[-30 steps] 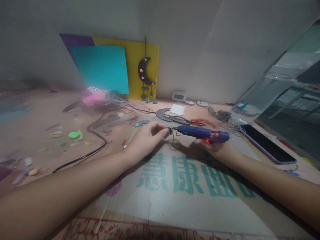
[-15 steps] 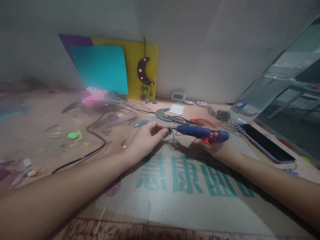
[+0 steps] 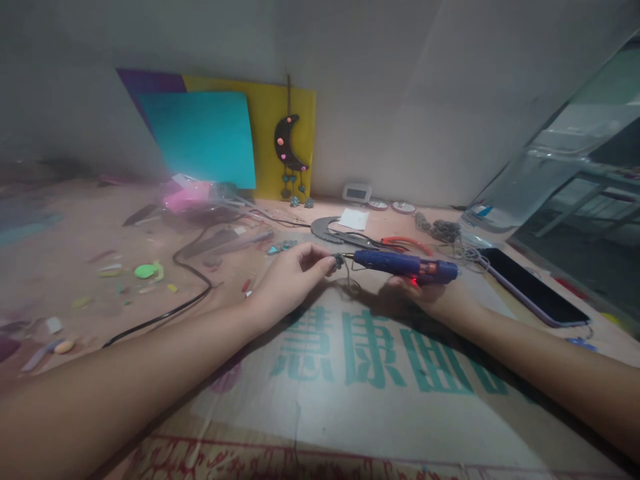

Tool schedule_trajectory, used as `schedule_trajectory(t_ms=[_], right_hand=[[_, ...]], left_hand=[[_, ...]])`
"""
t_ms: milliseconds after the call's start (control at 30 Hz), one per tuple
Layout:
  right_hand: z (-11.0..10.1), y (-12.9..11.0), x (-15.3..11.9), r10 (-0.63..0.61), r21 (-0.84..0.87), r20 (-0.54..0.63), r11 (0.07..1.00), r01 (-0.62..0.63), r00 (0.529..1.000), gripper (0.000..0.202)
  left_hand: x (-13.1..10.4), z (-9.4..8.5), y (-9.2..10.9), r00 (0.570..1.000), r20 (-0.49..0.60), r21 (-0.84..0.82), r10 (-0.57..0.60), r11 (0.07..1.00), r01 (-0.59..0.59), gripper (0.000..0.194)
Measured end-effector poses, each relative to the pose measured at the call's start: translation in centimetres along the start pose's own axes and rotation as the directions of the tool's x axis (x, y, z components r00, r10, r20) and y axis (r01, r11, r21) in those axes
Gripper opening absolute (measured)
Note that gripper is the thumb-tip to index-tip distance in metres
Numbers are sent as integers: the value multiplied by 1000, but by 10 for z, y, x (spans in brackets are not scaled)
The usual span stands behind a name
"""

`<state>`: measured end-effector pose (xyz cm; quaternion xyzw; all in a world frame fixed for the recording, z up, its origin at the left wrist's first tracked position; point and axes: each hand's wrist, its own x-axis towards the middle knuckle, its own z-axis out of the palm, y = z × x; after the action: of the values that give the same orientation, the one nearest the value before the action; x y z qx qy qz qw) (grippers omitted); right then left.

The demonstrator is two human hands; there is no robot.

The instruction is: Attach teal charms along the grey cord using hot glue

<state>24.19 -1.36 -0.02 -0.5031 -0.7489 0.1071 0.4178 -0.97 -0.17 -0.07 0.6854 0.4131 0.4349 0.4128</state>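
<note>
Between thumb and fingers, my left hand pinches a small dark grey-green piece, too small to make out exactly; a thin grey cord hangs from it in a loop. My right hand is wrapped round a blue hot glue gun, which lies level and points left. A red light glows on its underside. The metal nozzle is at the small piece, touching it or very close. Behind my hands lie a grey crescent shape and orange-handled pliers.
A phone lies at the right beside coiled grey cord. Colourful clay bits and a black cable spread over the left. At the back, a decorated crescent ornament hangs before a yellow board. Printed cardboard covers the front.
The small piece has turned very slightly in my left fingers. Otherwise both hands and the glue gun stay in nearly the same place.
</note>
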Motion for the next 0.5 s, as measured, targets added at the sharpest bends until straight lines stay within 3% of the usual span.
schedule_trajectory(t_ms=[333,500], right_hand=[[0,0,-1,25,30,28,999,-26,999,42],[1,3,-3,6,-46,39,999,-4,999,35]], left_hand=[[1,0,0,1000,-12,7,-8,1000,9,17],[1,0,0,1000,-14,10,-13,1000,13,17]])
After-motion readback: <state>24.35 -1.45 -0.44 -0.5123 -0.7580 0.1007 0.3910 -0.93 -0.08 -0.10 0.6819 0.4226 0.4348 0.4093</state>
